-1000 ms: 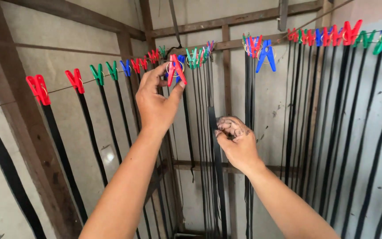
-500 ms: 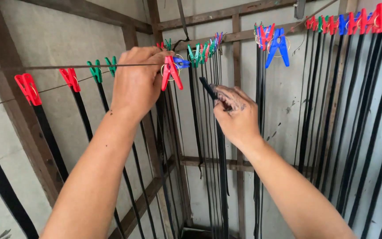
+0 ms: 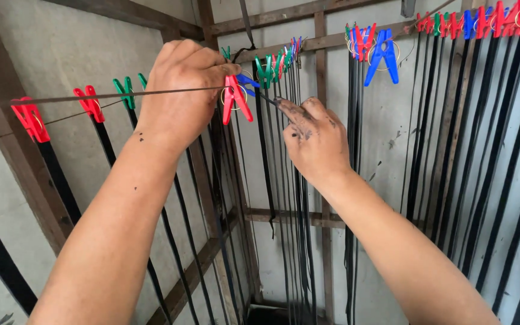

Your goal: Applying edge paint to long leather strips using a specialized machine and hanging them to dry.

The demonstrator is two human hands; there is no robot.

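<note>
My left hand [image 3: 182, 90] is raised to a thin line [image 3: 61, 99] and pinches the top of a red clothespin [image 3: 235, 99] that sits on it. My right hand [image 3: 314, 141], smeared with black, holds the upper end of a long black strip [image 3: 301, 204] and brings its tip up close to the red clothespin's jaws. The strip hangs straight down below my right hand. A blue clothespin [image 3: 248, 80] sits just behind the red one.
Red clothespins [image 3: 30, 119], green clothespins [image 3: 126, 91] and blue clothespins [image 3: 381, 54] hold several black strips [image 3: 489, 150] along lines to the left, centre and right. Wooden beams [image 3: 7, 144] and a pale wall stand behind. A crossbar [image 3: 284, 216] runs low.
My right hand has lifted the strip's end from chest height up toward the red clothespin. My left hand stays on the clothespin. The view has moved closer.
</note>
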